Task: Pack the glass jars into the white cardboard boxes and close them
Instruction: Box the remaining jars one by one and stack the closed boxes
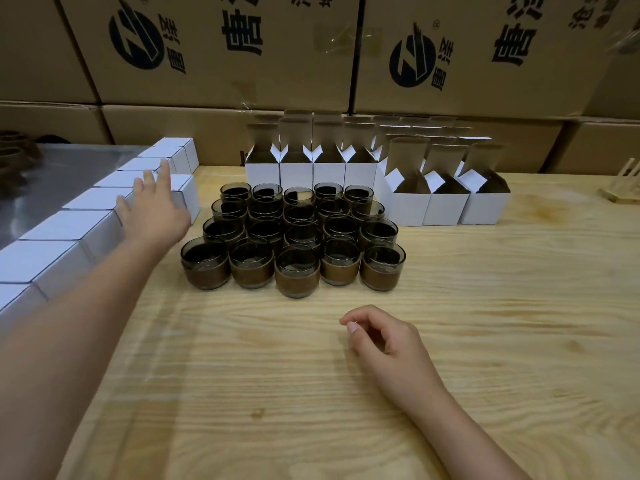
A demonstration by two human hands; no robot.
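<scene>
My left hand [156, 209]: fingers straight, slightly spread, over closed white box [192, 199] (contact unclear). Right hand [384, 337] loosely curled, empty. Back-row jars [236, 192] half hidden.

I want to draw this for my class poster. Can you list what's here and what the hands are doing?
glass jars: upright, bunched in the middle
open boxes: white, flaps up, behind and right of the jars
closed boxes: white, in a row on the left
left hand: fingers straight, reaching to the closed boxes
right hand: loosely curled, holding nothing, above the table
behind: big brown cartons
</scene>
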